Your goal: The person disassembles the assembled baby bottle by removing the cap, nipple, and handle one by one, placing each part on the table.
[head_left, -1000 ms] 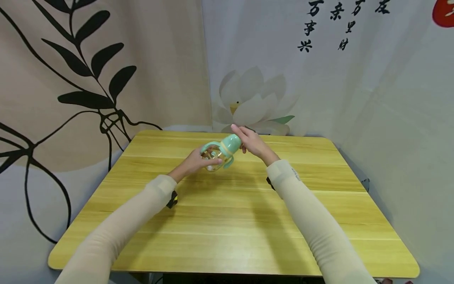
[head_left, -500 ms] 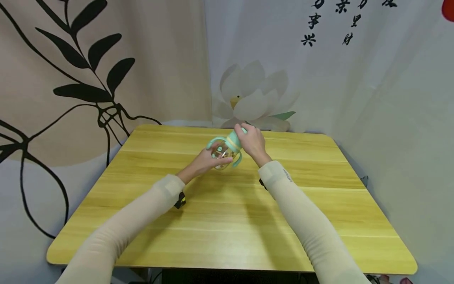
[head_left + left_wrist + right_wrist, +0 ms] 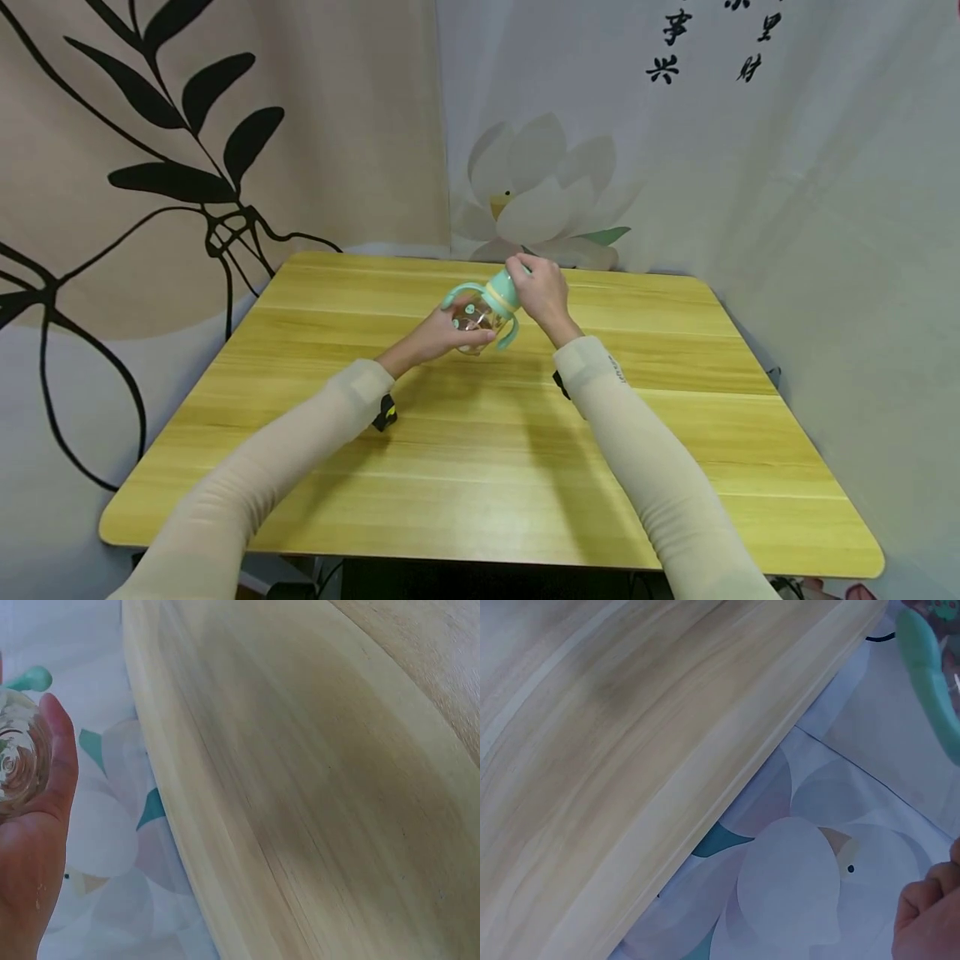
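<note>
A baby bottle point(image 3: 476, 317) with a clear body, mint-green top and two mint handles is held tilted above the table, its top toward the upper right. My left hand point(image 3: 441, 335) grips the clear body from the left, thumb across the near side. Around the mint top curl the fingers of my right hand point(image 3: 545, 292), hiding its end. In the left wrist view, the bottle's round base point(image 3: 19, 754) rests against the palm and thumb. The right wrist view shows one mint handle point(image 3: 924, 671) and the curled fingers point(image 3: 922, 904) at the edge.
Both hands are over the far half of a yellow wooden table point(image 3: 450, 467). Behind its far edge hangs a curtain point(image 3: 360, 125) printed with leaves and a lotus. Black wrist cameras point(image 3: 386, 413) sit under the sleeves.
My right hand has gone from lying along the bottle's top with extended fingers to gripping it. Both hands and the bottle have shifted slightly right; the head view has tilted down a little.
</note>
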